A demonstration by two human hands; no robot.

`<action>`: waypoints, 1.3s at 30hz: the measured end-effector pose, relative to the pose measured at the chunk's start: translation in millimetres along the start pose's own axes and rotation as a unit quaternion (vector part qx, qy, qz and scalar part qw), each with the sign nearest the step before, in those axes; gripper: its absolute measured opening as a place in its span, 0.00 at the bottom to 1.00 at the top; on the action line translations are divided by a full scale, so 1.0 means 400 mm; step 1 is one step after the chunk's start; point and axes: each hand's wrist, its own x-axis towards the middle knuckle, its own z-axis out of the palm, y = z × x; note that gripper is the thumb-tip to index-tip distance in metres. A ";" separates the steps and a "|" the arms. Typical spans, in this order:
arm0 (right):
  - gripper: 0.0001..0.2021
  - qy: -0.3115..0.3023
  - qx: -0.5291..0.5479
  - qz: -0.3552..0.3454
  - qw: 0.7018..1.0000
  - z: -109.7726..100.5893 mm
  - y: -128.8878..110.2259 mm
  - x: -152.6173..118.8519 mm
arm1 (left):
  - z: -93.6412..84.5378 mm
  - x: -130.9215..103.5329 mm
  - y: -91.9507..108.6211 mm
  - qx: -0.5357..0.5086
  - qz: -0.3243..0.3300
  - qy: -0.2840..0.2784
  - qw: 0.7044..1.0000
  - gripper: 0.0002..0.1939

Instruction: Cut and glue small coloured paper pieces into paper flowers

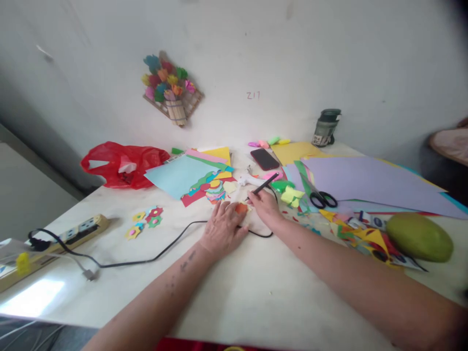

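My right hand (pixel 263 205) is closed round a black pen (pixel 263 184), its tip pointing down at the table. Just left of it my left hand (pixel 224 228) lies flat, fingers stretched, by a small orange piece of paper (pixel 241 208). The fingertips seem to rest on that paper's edge; part of it is hidden. A white glue gun (pixel 250 180) lies behind the hands, and its black cord (pixel 146 263) passes by my left hand. Cut paper circles and strips (pixel 215 190) are piled just beyond. Several finished paper flowers (pixel 153 217) lie to the left.
Scissors (pixel 321 199) lie on purple paper sheets (pixel 373 178) at right, near a green mango-like fruit (pixel 419 236) and paper scraps (pixel 360 236). A phone (pixel 264 159), bottle (pixel 326 127), red plastic bag (pixel 126 165), blue sheet (pixel 179 173) and power strip (pixel 80 229) surround the workspace.
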 end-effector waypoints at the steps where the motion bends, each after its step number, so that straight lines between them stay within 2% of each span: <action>1: 0.11 0.002 0.016 -0.002 1.000 0.001 0.007 0.000 | 0.000 0.000 0.002 -0.003 0.000 -0.002 1.000 0.24; 6: 0.12 0.019 0.078 0.005 0.997 -0.003 0.014 -0.007 | -0.006 0.002 0.014 -0.021 0.012 -0.019 1.000 0.26; 14: 0.12 0.023 0.154 0.055 0.986 -0.010 -0.021 -0.019 | -0.013 0.014 0.015 -0.025 0.048 -0.068 0.996 0.31; 19: 0.14 0.042 0.142 0.050 0.988 -0.012 -0.032 -0.022 | 0.004 0.018 0.005 -0.036 0.069 -0.035 0.996 0.33; 24: 0.08 0.061 0.109 0.075 0.989 -0.009 -0.038 -0.019 | 0.020 0.017 0.004 -0.038 0.076 -0.027 0.996 0.33; 29: 0.02 0.055 0.076 0.067 0.993 0.006 -0.031 -0.010 | 0.034 0.011 0.008 -0.054 0.052 -0.027 0.997 0.34; 39: 0.03 0.058 0.090 0.051 0.993 0.008 -0.004 0.002 | 0.016 0.010 0.035 -0.065 -0.011 -0.049 0.997 0.33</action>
